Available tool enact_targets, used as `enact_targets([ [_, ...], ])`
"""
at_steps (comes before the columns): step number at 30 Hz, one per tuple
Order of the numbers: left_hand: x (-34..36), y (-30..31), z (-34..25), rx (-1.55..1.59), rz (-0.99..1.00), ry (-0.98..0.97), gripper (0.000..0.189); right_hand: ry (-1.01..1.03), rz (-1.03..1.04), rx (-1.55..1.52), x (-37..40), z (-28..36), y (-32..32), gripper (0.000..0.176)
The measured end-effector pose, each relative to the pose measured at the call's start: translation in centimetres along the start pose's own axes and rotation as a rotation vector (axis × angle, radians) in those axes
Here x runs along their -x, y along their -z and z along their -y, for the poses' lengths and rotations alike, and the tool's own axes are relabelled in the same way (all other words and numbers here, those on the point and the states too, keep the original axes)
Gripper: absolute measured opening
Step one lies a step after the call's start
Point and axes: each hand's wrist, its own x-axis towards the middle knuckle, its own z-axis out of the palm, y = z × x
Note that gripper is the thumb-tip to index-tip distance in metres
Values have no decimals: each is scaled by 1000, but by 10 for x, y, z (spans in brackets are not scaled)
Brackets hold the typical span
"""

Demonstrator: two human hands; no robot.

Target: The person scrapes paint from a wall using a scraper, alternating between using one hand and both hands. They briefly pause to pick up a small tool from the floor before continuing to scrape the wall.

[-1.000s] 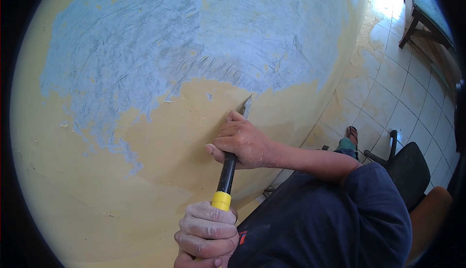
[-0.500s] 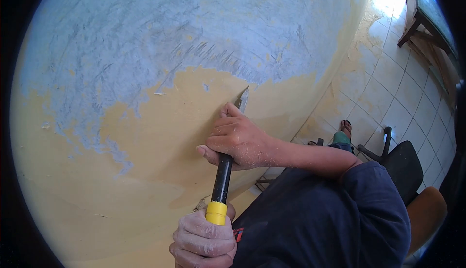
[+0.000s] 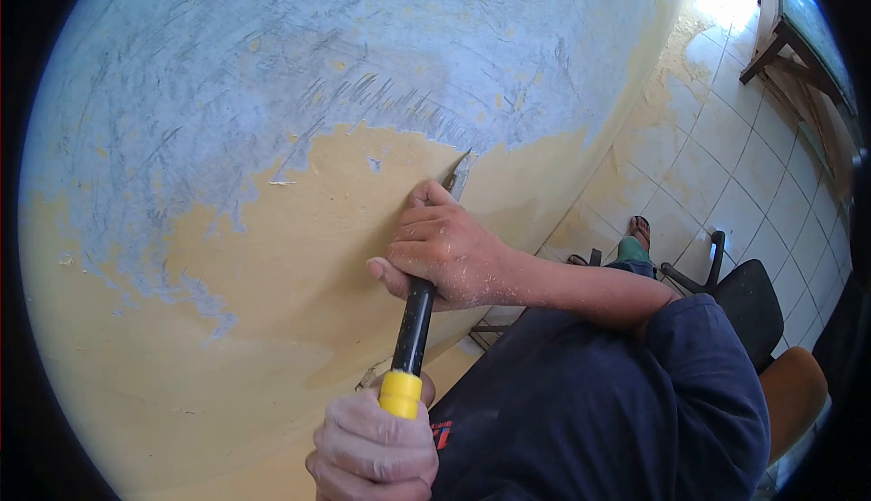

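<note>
A scraper (image 3: 415,329) points its blade (image 3: 461,175) at the ragged edge of yellow paint (image 3: 318,215) on a wall (image 3: 272,61), right hand (image 3: 451,251) wrapped near the blade, left hand (image 3: 374,446) gripping behind the band (image 3: 400,396); a low angle and even pressure should spare the wall.

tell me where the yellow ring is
In the head view, the yellow ring sits low, left of centre, between the black handle and the left hand.
</note>
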Motion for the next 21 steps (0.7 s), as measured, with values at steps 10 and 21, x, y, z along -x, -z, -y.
enact_targets([
  [10,8,-20,-5,-62,34,86,27,-21,-52,17,15,-5,4,32],
  [21,19,-14,-5,-78,140,66,38,-39,-60,6,26,-7,-1,32],
])
